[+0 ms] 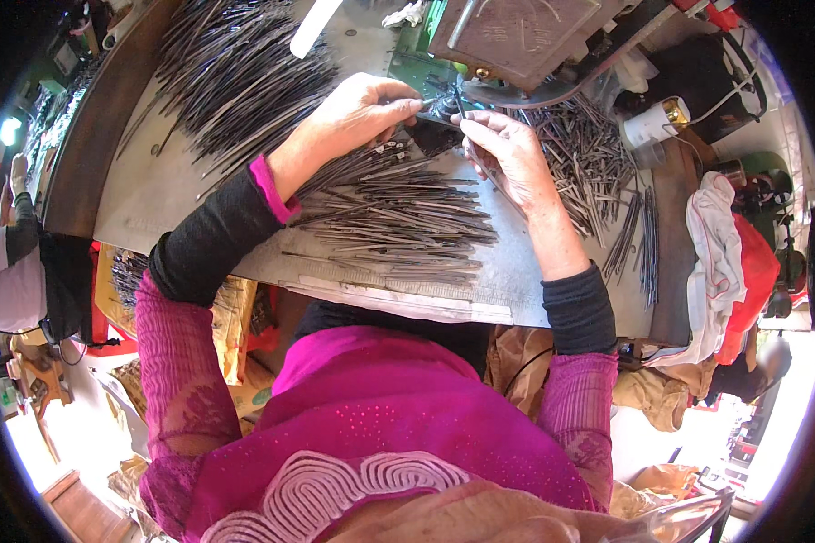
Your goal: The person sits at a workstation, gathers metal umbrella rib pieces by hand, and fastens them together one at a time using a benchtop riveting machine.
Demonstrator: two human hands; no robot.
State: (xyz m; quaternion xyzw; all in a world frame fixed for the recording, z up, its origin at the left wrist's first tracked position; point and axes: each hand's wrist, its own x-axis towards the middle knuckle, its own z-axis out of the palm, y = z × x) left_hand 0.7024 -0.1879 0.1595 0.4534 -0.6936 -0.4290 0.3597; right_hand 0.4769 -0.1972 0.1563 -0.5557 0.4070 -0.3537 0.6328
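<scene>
A: Right grip?
B: Right hand [512, 149] pinching a dark rod [463, 110], upper end right by the machine [516, 41] at the far side of the desk [513, 281].
A: Left?
B: Left hand [367, 109] just beside it, thumb and fingers close together. Can't tell if pinching anything.
A: Stock?
B: Long rods [244, 81] piled far left, nearer bundle [407, 217] mid-desk, short pieces [584, 172] right.

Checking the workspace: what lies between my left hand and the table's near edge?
Thin dark rods lie spread there on the table, as the head view shows.
</scene>
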